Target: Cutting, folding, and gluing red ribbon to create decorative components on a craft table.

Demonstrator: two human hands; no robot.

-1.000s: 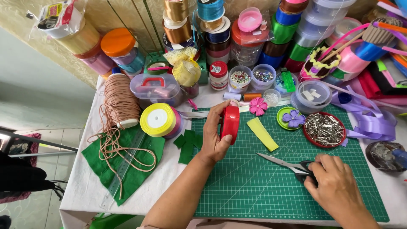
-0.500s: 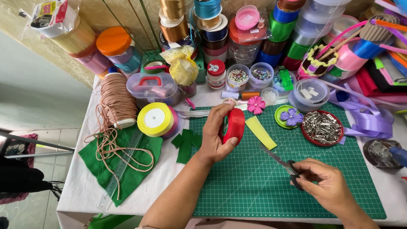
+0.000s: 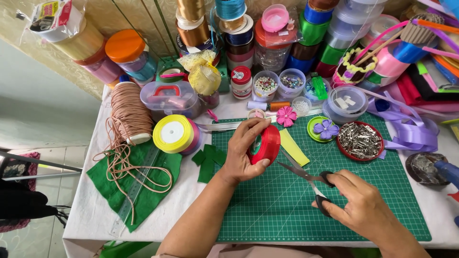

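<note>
My left hand [image 3: 244,150] grips a red ribbon spool [image 3: 267,143], held upright on its edge over the green cutting mat [image 3: 287,210]. My right hand [image 3: 361,203] holds black-handled scissors [image 3: 306,177] with the blades parted and pointing left toward the spool. A yellow ribbon strip [image 3: 294,147] lies on the mat just right of the spool. Small green felt pieces [image 3: 209,160] lie at the mat's left edge, beside my left wrist.
A yellow ribbon roll [image 3: 173,134], a cone of tan cord [image 3: 128,112] and a green felt sheet [image 3: 131,184] with a ruler lie left. A red dish of metal clips [image 3: 359,140], purple ribbon [image 3: 413,134], flowers, bead jars and stacked spools crowd the back. Glue gun [image 3: 447,171] at right.
My right hand has brought the scissors left and closer to the spool, with the blades now apart. My left hand has turned the red spool slightly and keeps hold of it.
</note>
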